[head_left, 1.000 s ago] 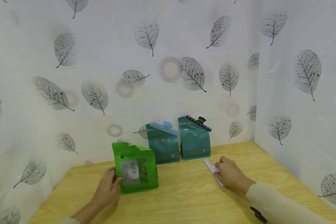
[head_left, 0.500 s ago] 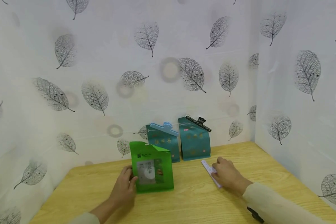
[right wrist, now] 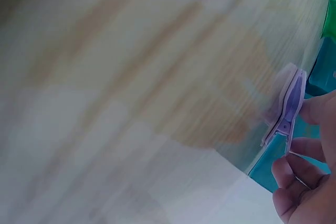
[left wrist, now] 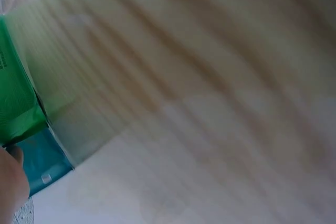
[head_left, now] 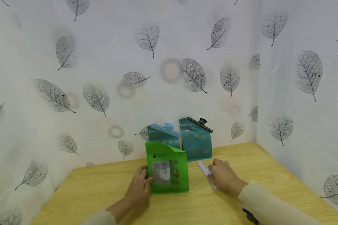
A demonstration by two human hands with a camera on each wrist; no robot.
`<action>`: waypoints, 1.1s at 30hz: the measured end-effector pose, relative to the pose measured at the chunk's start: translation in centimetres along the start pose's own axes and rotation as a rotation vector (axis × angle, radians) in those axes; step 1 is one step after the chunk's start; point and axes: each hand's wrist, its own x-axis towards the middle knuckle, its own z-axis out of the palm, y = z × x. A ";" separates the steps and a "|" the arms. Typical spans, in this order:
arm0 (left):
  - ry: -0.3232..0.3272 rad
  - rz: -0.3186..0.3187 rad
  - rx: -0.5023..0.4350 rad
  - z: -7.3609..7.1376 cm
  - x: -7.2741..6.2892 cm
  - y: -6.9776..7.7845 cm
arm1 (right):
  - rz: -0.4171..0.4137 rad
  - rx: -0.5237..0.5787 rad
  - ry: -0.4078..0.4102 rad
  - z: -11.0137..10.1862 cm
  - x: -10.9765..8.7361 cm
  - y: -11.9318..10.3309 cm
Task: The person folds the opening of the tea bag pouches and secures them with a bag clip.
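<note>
A green tea bag (head_left: pixel 169 170) stands on the wooden table, its top edge slanting down to the right. My left hand (head_left: pixel 138 189) grips the bag's left edge, thumb on the front side; the other fingers are partly hidden behind it. To the right, my right hand (head_left: pixel 225 176) pinches a long light-purple sealing clip (head_left: pixel 204 169), low by the table. The right wrist view shows the clip (right wrist: pixel 289 98) from its end, with thumb and fingers on its handle. In the left wrist view only part of the hand (left wrist: pixel 10 182) and the bag (left wrist: pixel 18 87) appear.
Two teal bags stand against the back wall. The left teal bag (head_left: pixel 157 135), partly covered by the green one, wears a blue clip (head_left: pixel 166 128). On the right teal bag (head_left: pixel 197 145) sits a black piano-key clip (head_left: pixel 200 124). Leaf-print sheeting (head_left: pixel 169 103) encloses the table (head_left: pixel 98 184).
My left hand has moved the green bag rightward, so it now covers much of the left teal bag. My right hand has shifted slightly left with the purple clip.
</note>
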 end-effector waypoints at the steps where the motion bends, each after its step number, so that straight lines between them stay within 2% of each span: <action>1: 0.003 0.012 0.003 0.2 0.0 0.2 | 0.000 -0.010 0.000 0.0 0.0 -0.1; 10: 0.024 0.086 0.020 1.6 0.1 0.8 | -0.023 -0.084 -0.006 0.0 0.0 -0.7; 20: 0.036 0.113 0.055 1.8 0.0 1.4 | -0.039 -0.107 -0.008 -0.6 -0.2 -1.0; 24: 0.037 0.108 0.078 1.8 -0.1 1.4 | -0.037 -0.115 0.000 -0.6 -0.2 -1.2; 30: 0.030 0.060 0.104 1.5 0.1 1.7 | -0.032 -0.107 0.005 -0.6 -0.2 -1.2; 33: 0.062 0.060 0.130 0.9 0.5 2.0 | -0.009 -0.099 -0.007 -0.7 -0.1 -1.1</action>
